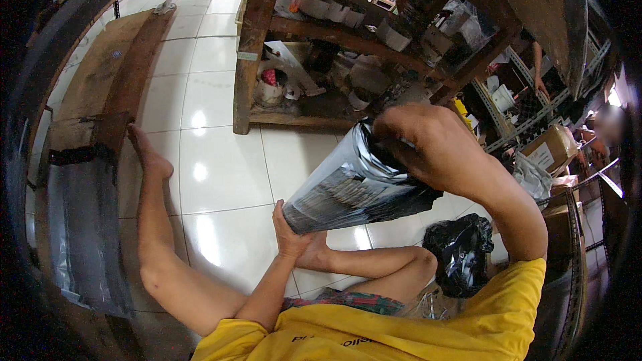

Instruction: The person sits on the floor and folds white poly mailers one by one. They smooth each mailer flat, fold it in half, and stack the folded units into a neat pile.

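I sit on a white tiled floor [221,167] and hold up a grey plastic mailer bag [348,190] with something dark and boxy inside. My left hand [289,227] supports the bag's lower end from underneath. My right hand [428,144] grips the bag's crumpled upper end near its opening. My bare legs stretch out to the left and fold under the bag.
A wooden shelf unit [348,40] filled with small containers stands ahead. A long wooden plank [114,87] with flat grey bags [83,234] lies at left. A black plastic bag [461,254] sits by my right knee. Cardboard boxes [552,150] and another person are at right.
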Motion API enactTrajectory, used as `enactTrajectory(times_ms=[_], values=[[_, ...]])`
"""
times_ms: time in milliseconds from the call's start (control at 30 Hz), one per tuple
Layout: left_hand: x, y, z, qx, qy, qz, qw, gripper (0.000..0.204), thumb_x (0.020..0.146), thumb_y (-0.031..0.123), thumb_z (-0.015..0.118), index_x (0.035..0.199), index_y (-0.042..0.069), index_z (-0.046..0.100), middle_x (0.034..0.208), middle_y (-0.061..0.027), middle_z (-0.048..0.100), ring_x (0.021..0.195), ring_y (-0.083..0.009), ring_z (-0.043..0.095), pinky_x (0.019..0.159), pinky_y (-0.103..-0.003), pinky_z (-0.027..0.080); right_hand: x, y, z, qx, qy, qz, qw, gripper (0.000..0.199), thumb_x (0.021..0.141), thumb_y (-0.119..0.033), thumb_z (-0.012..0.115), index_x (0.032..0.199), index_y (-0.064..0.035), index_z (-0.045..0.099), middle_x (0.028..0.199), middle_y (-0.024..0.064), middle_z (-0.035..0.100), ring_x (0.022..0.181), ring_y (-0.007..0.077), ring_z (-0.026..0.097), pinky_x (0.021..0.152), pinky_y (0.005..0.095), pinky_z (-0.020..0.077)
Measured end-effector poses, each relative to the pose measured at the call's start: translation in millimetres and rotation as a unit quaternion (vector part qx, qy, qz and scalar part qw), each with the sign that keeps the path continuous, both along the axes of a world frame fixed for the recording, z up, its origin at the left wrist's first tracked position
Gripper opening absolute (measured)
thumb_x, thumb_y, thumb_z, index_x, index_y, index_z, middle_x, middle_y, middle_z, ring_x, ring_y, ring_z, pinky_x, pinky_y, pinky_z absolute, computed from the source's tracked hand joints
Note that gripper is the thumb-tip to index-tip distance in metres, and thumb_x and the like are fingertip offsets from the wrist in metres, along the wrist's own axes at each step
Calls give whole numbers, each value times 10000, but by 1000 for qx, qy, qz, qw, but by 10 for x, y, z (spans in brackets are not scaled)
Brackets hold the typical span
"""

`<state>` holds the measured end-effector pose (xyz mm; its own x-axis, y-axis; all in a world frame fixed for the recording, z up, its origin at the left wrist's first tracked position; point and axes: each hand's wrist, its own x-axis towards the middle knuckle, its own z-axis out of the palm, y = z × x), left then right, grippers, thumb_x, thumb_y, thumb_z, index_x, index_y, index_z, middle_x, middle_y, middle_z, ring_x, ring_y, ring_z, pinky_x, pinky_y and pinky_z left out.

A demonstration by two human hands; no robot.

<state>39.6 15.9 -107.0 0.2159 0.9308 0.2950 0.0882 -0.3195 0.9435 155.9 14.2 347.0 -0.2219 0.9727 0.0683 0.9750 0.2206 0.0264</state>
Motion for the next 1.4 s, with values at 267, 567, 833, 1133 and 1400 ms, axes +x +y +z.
enactTrajectory(times_ms=[267, 567, 833, 1133, 1400], values=[[15, -5, 7, 39, 16, 14, 999, 1230, 598, 258, 924, 1533, -3, 169, 1433, -299, 379, 1282, -487, 422, 1092, -545, 363, 124, 184, -10, 45, -4, 0, 999, 307, 772, -35, 747, 1057, -45, 635, 1022, 171, 641, 995, 388, 639, 822, 441, 521], [-17, 34, 31, 48, 13, 8, 999, 1259, 579, 283, 942, 1529, -6, 168, 1410, -295, 392, 1201, -476, 456, 1039, -553, 389, -143, -48, 164, -28, -130, 18, 991, 168, 810, -90, 609, 969, -42, 633, 919, 163, 659, 906, 403, 665, 754, 496, 555], [-23, 53, -75, 8, 57, 19, 998, 1439, 527, 462, 962, 1540, -76, 94, 1548, -313, 238, 1453, -448, 268, 1214, -465, 247, -223, 79, 298, -171, -13, -109, 979, 306, 835, -103, 704, 1111, -18, 603, 990, 230, 645, 984, 437, 630, 841, 498, 510], [4, 28, -97, 19, 63, 18, 998, 1384, 599, 439, 929, 1554, -31, 42, 1586, -350, 131, 1467, -512, 195, 1211, -537, 219, -138, 471, 221, -170, -55, 47, 983, 303, 842, -177, 698, 1105, -48, 619, 1069, 223, 670, 1013, 440, 645, 874, 509, 526], [52, 12, -113, 15, 42, 19, 999, 1387, 591, 426, 930, 1559, -19, 43, 1583, -346, 158, 1446, -531, 226, 1193, -602, 213, -14, 489, 249, -280, -51, 82, 955, 638, 769, 26, 666, 1362, -120, 482, 1193, 231, 605, 1180, 420, 579, 958, 481, 482]])
